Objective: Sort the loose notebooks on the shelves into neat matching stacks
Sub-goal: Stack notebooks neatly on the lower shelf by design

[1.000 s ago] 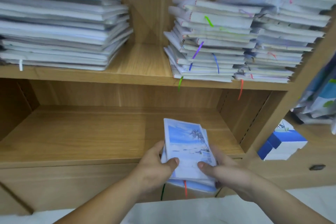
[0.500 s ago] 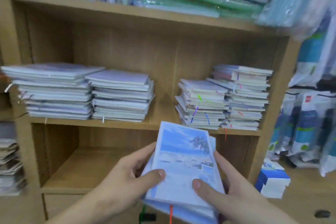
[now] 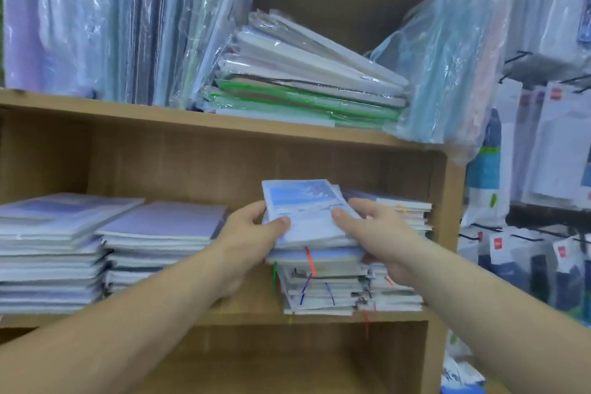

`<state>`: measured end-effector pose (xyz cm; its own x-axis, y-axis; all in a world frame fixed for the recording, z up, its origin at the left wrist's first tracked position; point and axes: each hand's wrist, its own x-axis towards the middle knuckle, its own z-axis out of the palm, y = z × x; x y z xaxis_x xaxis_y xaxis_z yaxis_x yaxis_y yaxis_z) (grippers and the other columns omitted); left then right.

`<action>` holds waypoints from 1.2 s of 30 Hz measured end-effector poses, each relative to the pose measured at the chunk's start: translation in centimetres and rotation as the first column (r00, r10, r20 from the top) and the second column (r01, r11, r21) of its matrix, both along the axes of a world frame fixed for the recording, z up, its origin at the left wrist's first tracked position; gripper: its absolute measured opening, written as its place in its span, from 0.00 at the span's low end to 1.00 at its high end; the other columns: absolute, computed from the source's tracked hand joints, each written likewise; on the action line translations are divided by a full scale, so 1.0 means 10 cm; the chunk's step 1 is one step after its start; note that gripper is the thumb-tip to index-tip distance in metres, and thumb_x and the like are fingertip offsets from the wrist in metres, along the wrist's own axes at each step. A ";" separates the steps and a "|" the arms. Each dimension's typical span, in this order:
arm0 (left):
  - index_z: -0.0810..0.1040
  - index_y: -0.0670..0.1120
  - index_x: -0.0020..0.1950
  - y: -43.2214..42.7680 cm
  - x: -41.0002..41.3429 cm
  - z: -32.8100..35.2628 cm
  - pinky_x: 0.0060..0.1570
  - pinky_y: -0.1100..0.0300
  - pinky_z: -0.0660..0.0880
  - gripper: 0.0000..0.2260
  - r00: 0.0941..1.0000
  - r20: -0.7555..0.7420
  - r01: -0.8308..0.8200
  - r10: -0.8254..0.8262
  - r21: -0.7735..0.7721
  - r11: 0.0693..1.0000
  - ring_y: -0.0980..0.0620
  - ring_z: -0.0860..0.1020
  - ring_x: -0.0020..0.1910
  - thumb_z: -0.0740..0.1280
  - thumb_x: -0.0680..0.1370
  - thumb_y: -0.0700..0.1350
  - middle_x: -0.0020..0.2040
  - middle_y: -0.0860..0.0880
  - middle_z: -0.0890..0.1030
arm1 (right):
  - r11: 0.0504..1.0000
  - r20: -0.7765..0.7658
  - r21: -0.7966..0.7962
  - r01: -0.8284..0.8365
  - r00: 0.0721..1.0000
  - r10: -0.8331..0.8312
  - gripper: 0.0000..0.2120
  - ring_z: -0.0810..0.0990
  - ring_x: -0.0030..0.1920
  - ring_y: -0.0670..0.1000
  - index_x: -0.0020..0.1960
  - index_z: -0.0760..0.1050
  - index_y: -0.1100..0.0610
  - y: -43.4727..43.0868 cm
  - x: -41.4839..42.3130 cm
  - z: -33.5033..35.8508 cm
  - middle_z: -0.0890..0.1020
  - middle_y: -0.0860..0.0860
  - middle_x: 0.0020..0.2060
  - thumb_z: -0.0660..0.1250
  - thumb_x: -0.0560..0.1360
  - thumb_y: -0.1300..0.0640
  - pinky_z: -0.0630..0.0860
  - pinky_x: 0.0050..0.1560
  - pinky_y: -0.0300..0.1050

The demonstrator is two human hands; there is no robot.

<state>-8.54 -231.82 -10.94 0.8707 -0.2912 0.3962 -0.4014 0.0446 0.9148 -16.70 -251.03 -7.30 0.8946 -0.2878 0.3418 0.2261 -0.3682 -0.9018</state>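
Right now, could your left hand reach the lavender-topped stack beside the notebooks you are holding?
Probably yes in reach: the lavender-topped stack lies just beside the left hand with nothing between. But that hand grips the beach-cover notebooks with the right hand, so it must let go first.

Upright sheets wrapped in clear plastic (image 3: 96, 19), lilac and pale blue, fill the left of the light wooden upper shelf board (image 3: 96, 105). Beside them, a slanting pile of flat plastic-wrapped packs with white and green edges (image 3: 303, 80) leans down to the right. A pale blue-green bundle in crinkled plastic (image 3: 447, 67) stands tilted at the board's right end and overhangs it. Further right, white carded packets with small red labels (image 3: 556, 144) hang on black hooks, with a lower row of dark-filled packets (image 3: 566, 269) under them. A blue-and-white item (image 3: 460, 377) shows partly at the bottom right.
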 end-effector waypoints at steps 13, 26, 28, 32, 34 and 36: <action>0.83 0.47 0.51 -0.52 1.00 -0.04 0.45 0.62 0.74 0.17 0.998 0.023 -0.060 0.056 0.211 0.976 0.56 0.78 0.41 0.66 0.80 0.60 0.43 0.54 0.83 | 0.194 0.370 -0.881 0.432 0.883 -0.288 0.31 0.57 0.79 0.62 0.65 0.76 0.39 -0.32 0.77 -0.27 0.63 0.57 0.78 0.61 0.69 0.24 0.66 0.71 0.60; 0.80 0.54 0.52 -0.56 0.95 -0.55 0.48 0.52 0.80 0.18 0.872 0.441 -0.381 0.211 0.344 0.858 0.58 0.83 0.46 0.66 0.72 0.65 0.45 0.59 0.85 | 0.210 0.345 -0.908 0.361 0.932 -0.111 0.24 0.79 0.62 0.53 0.68 0.74 0.44 -0.55 1.06 -0.41 0.80 0.47 0.61 0.59 0.78 0.34 0.78 0.55 0.51; 0.80 0.55 0.50 -0.59 0.92 -0.52 0.46 0.51 0.80 0.16 0.864 0.444 -0.413 0.238 0.354 0.839 0.57 0.82 0.44 0.67 0.73 0.65 0.43 0.58 0.85 | 0.155 0.362 -0.918 0.365 0.931 -0.051 0.26 0.82 0.58 0.55 0.68 0.73 0.48 -0.59 1.11 -0.49 0.81 0.48 0.58 0.63 0.75 0.35 0.80 0.52 0.52; 0.80 0.56 0.54 -0.56 0.88 -0.43 0.52 0.52 0.80 0.10 0.935 0.309 -0.298 0.177 0.408 0.863 0.56 0.83 0.47 0.71 0.75 0.57 0.46 0.58 0.85 | 0.197 0.373 -0.896 0.398 0.915 -0.154 0.25 0.83 0.55 0.57 0.65 0.77 0.47 -0.60 1.15 -0.51 0.83 0.50 0.54 0.77 0.70 0.48 0.80 0.53 0.53; 0.78 0.60 0.56 -0.45 0.77 -0.46 0.56 0.53 0.80 0.09 0.959 0.258 -0.217 0.117 0.403 0.889 0.59 0.82 0.49 0.71 0.76 0.53 0.49 0.61 0.84 | 0.146 0.387 -0.896 0.419 0.899 -0.207 0.22 0.82 0.56 0.58 0.63 0.77 0.49 -0.49 1.11 -0.47 0.82 0.52 0.53 0.75 0.71 0.48 0.77 0.55 0.54; 0.73 0.66 0.55 -0.27 0.56 -0.49 0.53 0.64 0.78 0.13 0.952 0.292 -0.207 0.095 0.379 0.902 0.65 0.80 0.47 0.71 0.78 0.49 0.45 0.69 0.80 | 0.138 0.435 -0.881 0.453 0.889 -0.144 0.20 0.82 0.53 0.60 0.59 0.78 0.53 -0.32 1.05 -0.47 0.81 0.53 0.50 0.75 0.69 0.48 0.78 0.52 0.54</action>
<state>-2.90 -234.48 -15.89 0.7987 -0.3463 0.4921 -0.5992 -0.3828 0.7032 -6.15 -254.21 -12.00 0.6874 0.1663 0.7070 -0.0259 -0.9672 0.2528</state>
